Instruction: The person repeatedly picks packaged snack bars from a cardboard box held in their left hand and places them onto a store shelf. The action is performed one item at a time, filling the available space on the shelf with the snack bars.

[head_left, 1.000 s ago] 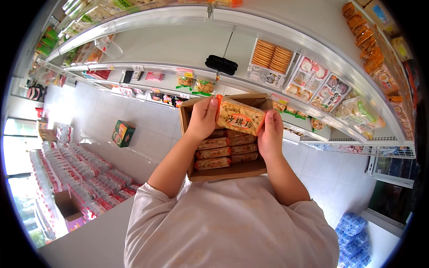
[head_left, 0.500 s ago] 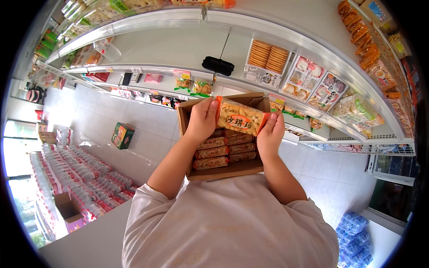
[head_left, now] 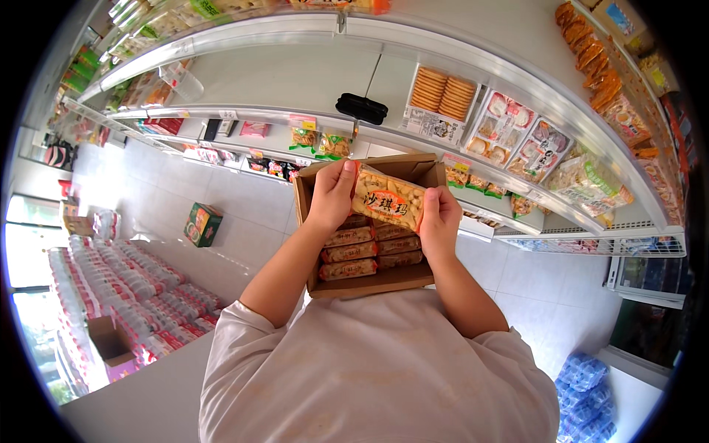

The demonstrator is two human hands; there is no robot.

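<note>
Between my two hands I hold a packet of sachima pastry (head_left: pixel 385 198) in clear wrapping with orange ends. My left hand (head_left: pixel 332 194) is closed on its left end, thumb on top. My right hand (head_left: pixel 441 221) pinches the right end, which sits a little lower. Beneath the packet, a cardboard box (head_left: pixel 369 288) stands against my front, its top uncovered. Two columns of similar wrapped packets (head_left: pixel 350 252) lie inside it. The packet and my hands hide the box's far part.
Ahead, a shelf (head_left: pixel 273 74) carries a black object (head_left: pixel 361 108), stacked round biscuits (head_left: pixel 441 92) and packed pastries (head_left: pixel 498 129). A green box (head_left: pixel 202 224) stands on the floor to the left, near shrink-wrapped bottles (head_left: pixel 140 295) and a carton (head_left: pixel 112 341). Blue bottle packs (head_left: pixel 585 395) are at lower right.
The packet has shifted slightly left and its face has turned more toward me. My right hand has moved left with its end; my left hand has hardly moved.
</note>
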